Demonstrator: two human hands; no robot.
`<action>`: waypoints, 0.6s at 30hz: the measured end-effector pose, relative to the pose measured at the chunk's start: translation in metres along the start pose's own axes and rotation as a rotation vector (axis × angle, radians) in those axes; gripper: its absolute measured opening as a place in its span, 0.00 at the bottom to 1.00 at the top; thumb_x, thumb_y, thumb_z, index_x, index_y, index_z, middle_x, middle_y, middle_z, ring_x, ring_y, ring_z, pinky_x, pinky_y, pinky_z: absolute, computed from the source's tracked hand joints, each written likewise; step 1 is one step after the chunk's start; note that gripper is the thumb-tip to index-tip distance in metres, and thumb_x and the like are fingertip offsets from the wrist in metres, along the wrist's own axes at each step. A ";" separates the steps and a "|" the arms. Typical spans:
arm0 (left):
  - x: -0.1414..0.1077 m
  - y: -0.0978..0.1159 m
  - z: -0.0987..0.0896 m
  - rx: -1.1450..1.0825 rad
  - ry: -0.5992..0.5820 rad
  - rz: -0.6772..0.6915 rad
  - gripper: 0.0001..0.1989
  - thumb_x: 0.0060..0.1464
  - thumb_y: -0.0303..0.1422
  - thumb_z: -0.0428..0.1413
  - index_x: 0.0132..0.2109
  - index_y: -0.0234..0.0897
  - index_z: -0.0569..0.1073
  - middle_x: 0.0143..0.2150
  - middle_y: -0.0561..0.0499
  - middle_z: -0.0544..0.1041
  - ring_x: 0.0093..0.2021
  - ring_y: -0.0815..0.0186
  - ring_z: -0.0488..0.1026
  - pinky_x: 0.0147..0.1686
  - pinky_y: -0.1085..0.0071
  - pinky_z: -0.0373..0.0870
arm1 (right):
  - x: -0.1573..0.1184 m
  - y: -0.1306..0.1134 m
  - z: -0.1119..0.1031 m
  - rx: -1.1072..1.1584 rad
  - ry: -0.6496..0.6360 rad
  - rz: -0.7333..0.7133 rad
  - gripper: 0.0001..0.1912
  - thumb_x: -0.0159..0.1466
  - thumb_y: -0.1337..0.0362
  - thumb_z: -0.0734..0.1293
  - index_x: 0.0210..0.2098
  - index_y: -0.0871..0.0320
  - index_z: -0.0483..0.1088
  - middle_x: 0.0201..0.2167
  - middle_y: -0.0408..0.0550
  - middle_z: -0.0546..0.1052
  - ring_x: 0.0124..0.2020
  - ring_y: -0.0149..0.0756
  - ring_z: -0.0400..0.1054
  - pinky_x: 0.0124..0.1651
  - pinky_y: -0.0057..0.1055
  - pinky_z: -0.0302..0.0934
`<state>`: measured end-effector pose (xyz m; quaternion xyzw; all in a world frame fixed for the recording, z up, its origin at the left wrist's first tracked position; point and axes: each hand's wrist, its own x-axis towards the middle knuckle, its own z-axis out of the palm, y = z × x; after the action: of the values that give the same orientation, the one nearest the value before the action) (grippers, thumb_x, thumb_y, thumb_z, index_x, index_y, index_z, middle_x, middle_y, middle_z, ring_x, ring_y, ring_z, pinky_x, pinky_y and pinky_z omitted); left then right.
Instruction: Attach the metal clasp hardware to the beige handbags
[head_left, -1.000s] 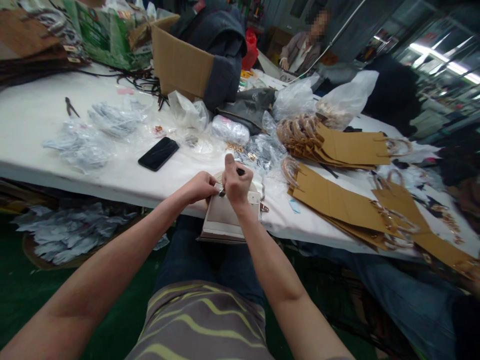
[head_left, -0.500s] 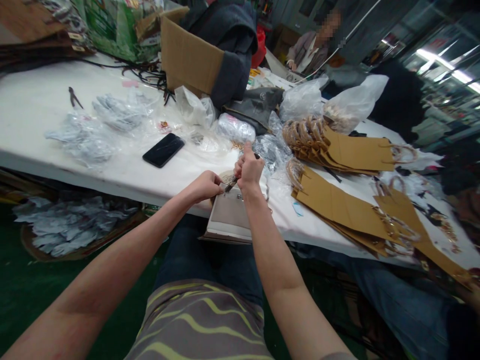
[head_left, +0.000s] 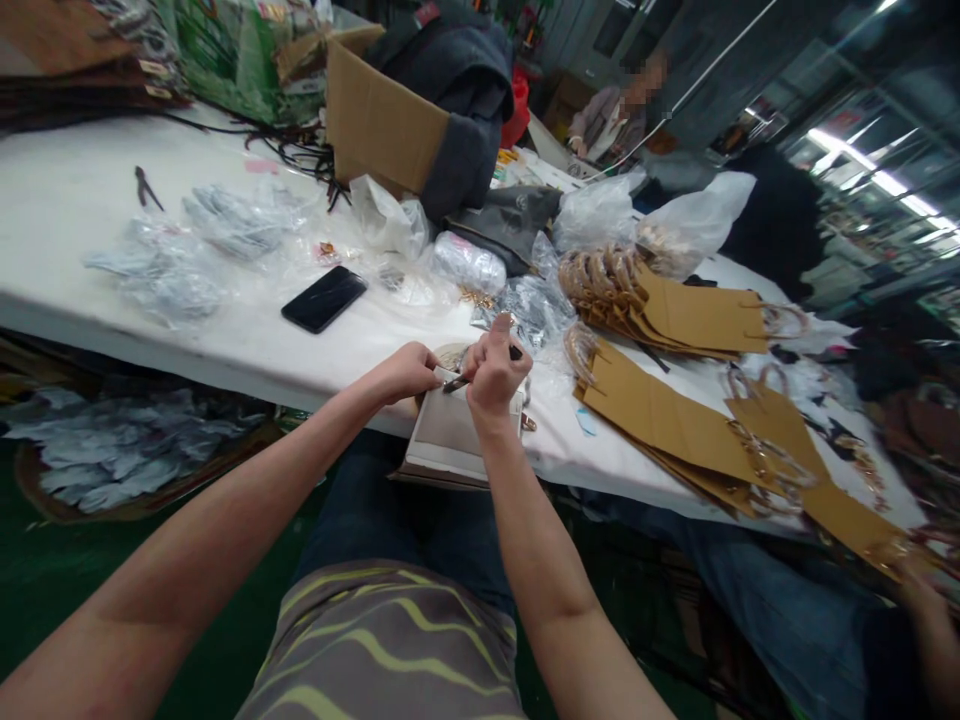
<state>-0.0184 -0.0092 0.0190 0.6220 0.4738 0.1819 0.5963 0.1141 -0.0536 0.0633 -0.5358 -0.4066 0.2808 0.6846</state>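
A light beige bag [head_left: 446, 428] lies at the table's front edge, in front of my body. My right hand [head_left: 495, 368] is wrapped round a dark-handled tool [head_left: 456, 383], whose thin tip points left toward the bag's top edge. Beside that tip, my left hand [head_left: 411, 374] is closed in a pinch at the bag's upper left corner; what its fingertips hold is too small to make out. Small gold pieces [head_left: 477, 298] lie just beyond my right hand.
A black phone [head_left: 324, 299], plastic-wrapped bundles [head_left: 169, 270] and pliers [head_left: 147, 188] lie to the left. Mustard bag panels [head_left: 667, 408] are stacked at right. Behind stands a cardboard box [head_left: 386, 120]. Another person's hand [head_left: 919, 590] is at far right.
My right hand has turned slightly, and the tool now lies flatter at the bag's edge. The camera view has shifted a little. Another person's hand shows more at far right.
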 end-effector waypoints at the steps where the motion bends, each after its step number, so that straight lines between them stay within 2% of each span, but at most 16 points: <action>1: 0.000 0.000 0.000 0.007 0.008 -0.007 0.02 0.43 0.26 0.65 0.28 0.31 0.82 0.22 0.51 0.73 0.23 0.67 0.66 0.24 0.72 0.55 | -0.001 0.000 0.000 -0.031 -0.018 -0.006 0.36 0.78 0.36 0.61 0.22 0.49 0.49 0.16 0.35 0.54 0.15 0.28 0.52 0.19 0.31 0.49; 7: 0.002 0.002 0.001 0.052 0.052 -0.014 0.08 0.41 0.23 0.64 0.22 0.35 0.73 0.17 0.56 0.64 0.20 0.69 0.63 0.23 0.71 0.53 | -0.017 0.002 0.007 -0.152 -0.064 -0.022 0.37 0.76 0.33 0.62 0.21 0.49 0.52 0.16 0.37 0.58 0.18 0.30 0.55 0.21 0.31 0.49; 10: 0.000 0.005 0.002 0.068 0.050 -0.001 0.11 0.41 0.22 0.61 0.20 0.37 0.69 0.17 0.57 0.61 0.19 0.70 0.60 0.22 0.71 0.52 | -0.016 0.001 0.013 -0.117 -0.048 0.080 0.37 0.73 0.33 0.66 0.21 0.50 0.52 0.17 0.37 0.59 0.19 0.30 0.57 0.21 0.29 0.49; 12: -0.002 0.007 0.003 0.044 0.040 -0.018 0.09 0.41 0.22 0.62 0.21 0.36 0.71 0.18 0.56 0.64 0.20 0.70 0.61 0.22 0.72 0.54 | -0.003 -0.003 0.011 -0.014 -0.049 0.181 0.37 0.72 0.33 0.67 0.22 0.50 0.51 0.17 0.36 0.57 0.18 0.28 0.54 0.20 0.28 0.49; 14: -0.005 0.008 0.004 -0.011 0.026 -0.044 0.04 0.42 0.23 0.62 0.25 0.34 0.76 0.21 0.54 0.70 0.22 0.68 0.65 0.23 0.73 0.57 | 0.019 -0.009 -0.006 0.115 -0.053 0.283 0.36 0.74 0.34 0.67 0.23 0.49 0.49 0.16 0.34 0.53 0.16 0.27 0.49 0.18 0.27 0.46; 15: -0.006 0.009 0.004 -0.041 0.011 -0.058 0.02 0.42 0.24 0.63 0.28 0.33 0.79 0.22 0.52 0.73 0.23 0.67 0.68 0.24 0.73 0.59 | 0.033 -0.012 -0.020 0.168 -0.054 0.328 0.36 0.74 0.35 0.66 0.24 0.49 0.48 0.16 0.32 0.52 0.16 0.26 0.47 0.17 0.27 0.45; 18: -0.009 0.013 0.002 -0.091 -0.037 -0.093 0.06 0.44 0.25 0.63 0.33 0.31 0.82 0.25 0.50 0.77 0.24 0.66 0.71 0.25 0.73 0.62 | 0.074 -0.017 -0.083 0.173 -0.072 0.452 0.36 0.74 0.38 0.69 0.25 0.50 0.47 0.16 0.29 0.50 0.15 0.24 0.41 0.16 0.25 0.38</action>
<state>-0.0165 -0.0157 0.0333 0.5747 0.4825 0.1639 0.6403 0.2227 -0.0394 0.0903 -0.5422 -0.2751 0.4796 0.6327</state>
